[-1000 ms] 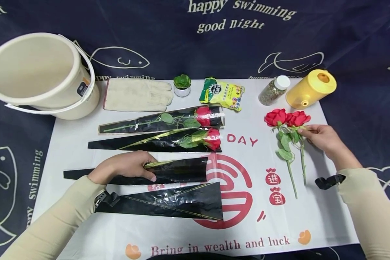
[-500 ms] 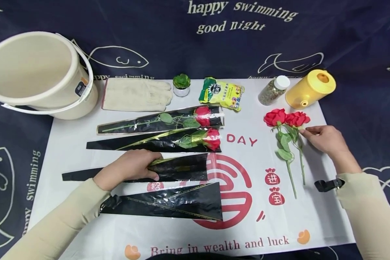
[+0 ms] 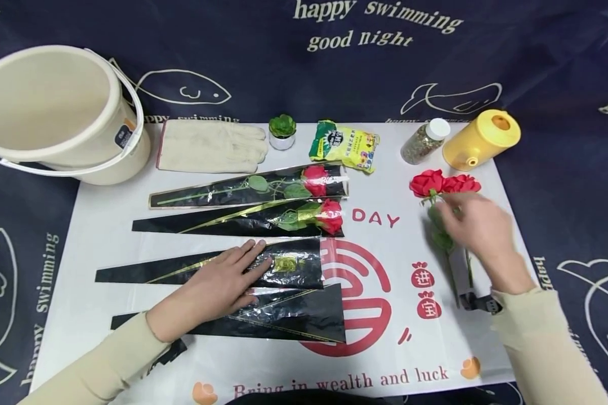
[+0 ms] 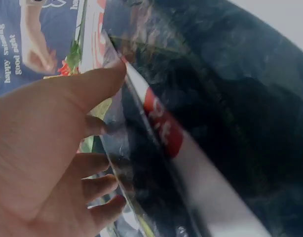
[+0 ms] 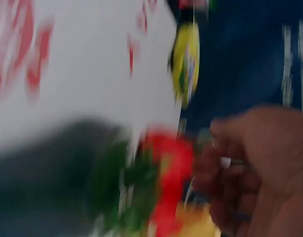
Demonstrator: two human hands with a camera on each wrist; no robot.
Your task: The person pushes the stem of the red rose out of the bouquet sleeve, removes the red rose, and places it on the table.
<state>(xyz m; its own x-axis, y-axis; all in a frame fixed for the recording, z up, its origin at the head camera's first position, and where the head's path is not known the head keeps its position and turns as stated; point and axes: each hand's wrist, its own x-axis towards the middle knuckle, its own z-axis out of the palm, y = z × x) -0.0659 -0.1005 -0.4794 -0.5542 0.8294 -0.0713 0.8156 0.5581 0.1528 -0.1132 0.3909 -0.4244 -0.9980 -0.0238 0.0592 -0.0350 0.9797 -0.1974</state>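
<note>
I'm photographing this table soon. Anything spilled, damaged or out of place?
Nothing spilled or visibly damaged stands out. The only mildly askew things are the four long, glossy black wrapping sleeves, fanned at slightly different angles rather than parallel. The cream plastic bucket stands upright.

A white printed tabletop (image 3: 453, 340) bears black sleeves (image 3: 304, 315); roses (image 3: 427, 183); bucket (image 3: 98, 147); glove (image 3: 210, 147); packet (image 3: 345, 147); jar (image 3: 419, 146).

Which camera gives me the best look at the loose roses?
The head view: the loose roses show sharply there, side by side, though the right hand partly covers them. The right wrist view has them close but badly blurred; the left wrist view catches only a patch of red and green, probably them.
</note>
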